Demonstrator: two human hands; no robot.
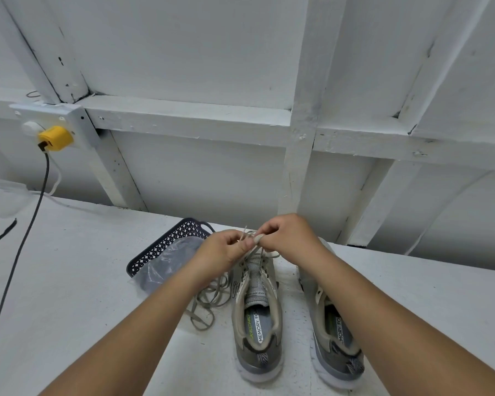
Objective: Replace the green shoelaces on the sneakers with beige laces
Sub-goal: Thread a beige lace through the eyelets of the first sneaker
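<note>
Two grey-beige sneakers stand side by side on the white table, toes pointing away from me. Over the toe end of the left sneaker, my left hand and my right hand each pinch a part of a beige lace that runs down into the front eyelets. The right sneaker is partly hidden under my right forearm and shows no lace. A loose greyish-green lace lies tangled on the table left of the left sneaker.
A dark perforated basket holding a clear plastic bag sits left of the sneakers. A black cable runs from a yellow plug across the left of the table. A white framed wall stands behind.
</note>
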